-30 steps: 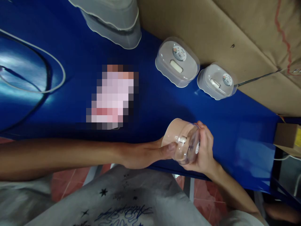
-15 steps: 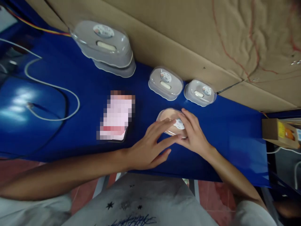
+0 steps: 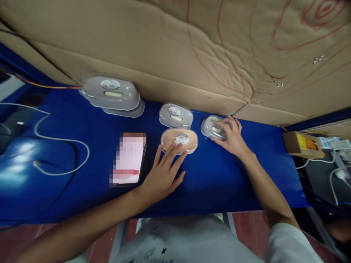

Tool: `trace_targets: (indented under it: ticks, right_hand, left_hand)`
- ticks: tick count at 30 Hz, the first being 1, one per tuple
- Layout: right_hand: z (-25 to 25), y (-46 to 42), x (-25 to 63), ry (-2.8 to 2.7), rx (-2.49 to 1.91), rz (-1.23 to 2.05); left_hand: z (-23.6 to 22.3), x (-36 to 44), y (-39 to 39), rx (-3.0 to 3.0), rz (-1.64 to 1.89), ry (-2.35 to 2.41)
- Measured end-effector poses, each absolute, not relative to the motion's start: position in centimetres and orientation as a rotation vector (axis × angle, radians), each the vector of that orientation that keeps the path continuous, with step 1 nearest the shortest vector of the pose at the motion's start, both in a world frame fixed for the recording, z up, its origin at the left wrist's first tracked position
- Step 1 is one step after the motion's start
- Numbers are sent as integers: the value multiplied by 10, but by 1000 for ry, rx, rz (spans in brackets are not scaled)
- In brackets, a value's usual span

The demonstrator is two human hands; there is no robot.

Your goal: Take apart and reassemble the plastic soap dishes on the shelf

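A peach-coloured oval box with a clear lid (image 3: pixel 193 138) sits in the middle of the blue table, a round label on top. My left hand (image 3: pixel 166 170) lies at its near edge, fingers spread, fingertips on the lid. To the right, my right hand (image 3: pixel 233 135) curls its fingers and thumb around a small grey lidded box (image 3: pixel 207 128), which still rests on the tabletop. Behind the peach box stands a medium grey lidded box (image 3: pixel 164 116). At the back left is a stack of larger grey lidded boxes (image 3: pixel 90 87).
A phone with a blurred screen (image 3: pixel 130 157) lies left of the peach box. White cable (image 3: pixel 65 138) loops over the blue table (image 3: pixel 214 186). A cardboard wall (image 3: pixel 123 44) rises behind. Off the right end is a small open carton (image 3: pixel 292 144).
My right hand has left the peach box and moved right onto the small grey box. The peach box now sits farther back, near the medium grey one. The view has tilted up.
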State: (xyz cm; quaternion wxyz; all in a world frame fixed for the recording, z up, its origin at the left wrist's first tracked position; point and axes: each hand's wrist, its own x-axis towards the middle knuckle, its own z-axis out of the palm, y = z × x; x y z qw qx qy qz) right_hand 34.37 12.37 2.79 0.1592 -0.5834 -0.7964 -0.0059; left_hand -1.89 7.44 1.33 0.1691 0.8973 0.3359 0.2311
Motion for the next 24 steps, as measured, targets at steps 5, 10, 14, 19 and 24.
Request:
trace_targets:
  ticks: [5,10,14,19,24]
  right_hand:
    - [29,64,342,-2138,-1588,217]
    - [27,9,308,-2271,-1265,369]
    - [31,-11,287,-2353,-1056,471]
    - [27,17,319,-2221,-1202,432]
    - [9,72,353,-2277,-1557,212]
  left_hand:
    - [15,-16,69,2475,825,867]
    - [8,-3,46,2176,708,719]
    - [-9,4,25,2008,591,720]
    - [-5,1,5,1995,631,950]
    - [10,-2,-1,1985,526,975]
